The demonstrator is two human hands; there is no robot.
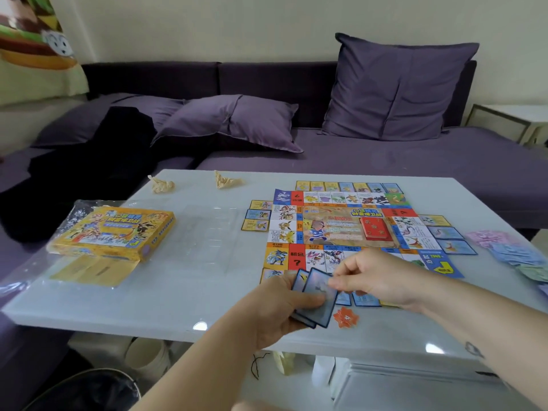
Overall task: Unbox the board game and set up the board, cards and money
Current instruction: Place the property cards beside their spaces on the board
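- Left hand (275, 310) grips blue card stack (317, 295), long axis 12–6; right hand (376, 277) pinches the top card's 1 o'clock edge.
- Board (341, 226) lies at 12 o'clock; near-edge card row (366, 299) is just under the right hand, which is nearer.

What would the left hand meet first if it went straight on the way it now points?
Most likely the right hand, which pinches the front one of the blue cards that the left hand holds. The game board lies beyond it, though depth is hard to judge.
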